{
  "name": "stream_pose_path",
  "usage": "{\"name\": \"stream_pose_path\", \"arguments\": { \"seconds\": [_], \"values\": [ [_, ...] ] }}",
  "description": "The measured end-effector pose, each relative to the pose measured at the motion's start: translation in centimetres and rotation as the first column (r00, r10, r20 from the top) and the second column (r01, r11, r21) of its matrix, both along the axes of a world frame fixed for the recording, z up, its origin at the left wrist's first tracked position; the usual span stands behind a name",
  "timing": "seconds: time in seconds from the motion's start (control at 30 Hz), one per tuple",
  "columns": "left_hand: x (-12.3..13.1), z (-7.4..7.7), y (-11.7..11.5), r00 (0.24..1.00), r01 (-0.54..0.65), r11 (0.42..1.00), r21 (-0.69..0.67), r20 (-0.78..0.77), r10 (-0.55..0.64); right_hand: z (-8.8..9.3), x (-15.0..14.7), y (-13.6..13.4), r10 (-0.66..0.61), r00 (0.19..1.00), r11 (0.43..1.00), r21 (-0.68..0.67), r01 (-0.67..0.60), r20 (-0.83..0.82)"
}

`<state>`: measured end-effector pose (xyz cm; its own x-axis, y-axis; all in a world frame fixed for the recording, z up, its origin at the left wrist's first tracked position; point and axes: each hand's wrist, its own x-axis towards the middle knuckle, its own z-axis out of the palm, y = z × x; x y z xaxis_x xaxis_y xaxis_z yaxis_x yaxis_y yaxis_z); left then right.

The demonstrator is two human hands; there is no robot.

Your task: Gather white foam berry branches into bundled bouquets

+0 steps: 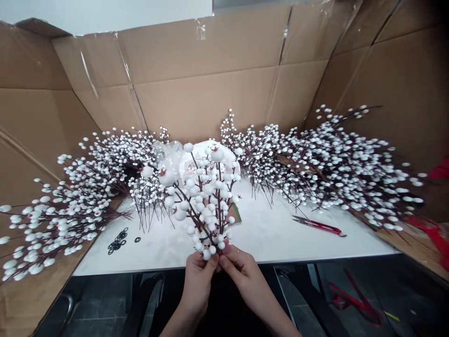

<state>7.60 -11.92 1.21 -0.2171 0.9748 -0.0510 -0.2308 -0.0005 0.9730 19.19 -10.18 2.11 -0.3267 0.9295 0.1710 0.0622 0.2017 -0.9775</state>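
Brown cardboard walls [217,89], taped at the seams, fencing 3 sides of a white counter [266,238], probably to keep loose stems and beads from rolling off.

Held upright over the near edge of the counter: 1 bunch of dark brown twigs studded with white foam berries [203,201], stems gathered low so the berry heads fan out above. Left hand [198,276] pinching the stem base from the left, grip clamped on the bunch with thumb and fingers together. Right hand [242,271] meeting it from the right, fingertips closed on the same stems just below the lowest berries. Both hands touching, seemingly to keep the stems packed tight at 1 point.

Lying to the left, partly over the cardboard: 1 large heap of matching white-berry branches [70,210], tips pointing outward. To the right, 1 wider heap of the same branches [336,173], stems angled toward the middle, within easy reach. Individual branches too tangled to count.

On the counter left of the hands: a scatter of small black rubber rings [117,241], roughly a dozen, exact number not clear, plus 1 apart just to the right. On the right side: 1 pair of red-handled snips [319,226], lying flat, well apart from the hands. Behind the held bunch: 1 crumpled clear plastic bag [171,154], partly hidden. Red strips [435,234] at the far right edge, nature unclear.
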Motion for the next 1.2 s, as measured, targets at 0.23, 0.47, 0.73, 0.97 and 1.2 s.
{"name": "stream_pose_path", "arguments": {
  "seconds": [0.23,0.47,0.73,0.97,1.2],
  "values": [
    [-0.4,0.3,0.4,0.990,0.128,0.992,0.004,0.063,-0.128,-0.5,-0.1,0.2,0.002,0.992,0.983,-0.182,-0.026,-0.129],
    [-0.6,1.2,0.9,0.989,0.023,1.000,0.019,0.142,-0.025,-0.5,0.3,0.5,-0.221,0.972,0.971,-0.114,0.211,-0.083],
    [0.0,1.6,0.6,0.969,0.141,0.990,-0.019,0.209,-0.134,0.7,0.6,1.5,0.142,0.950,0.973,-0.137,-0.186,-0.279],
    [-0.1,0.9,0.9,0.963,0.164,0.985,-0.061,0.225,-0.146,1.2,0.6,1.5,0.272,0.922,0.936,-0.147,-0.321,-0.276],
    [0.4,-0.6,0.8,0.979,0.158,0.987,0.010,0.132,-0.158,0.7,0.4,0.9,0.109,0.994,0.994,-0.026,-0.108,0.025]
  ]
}}
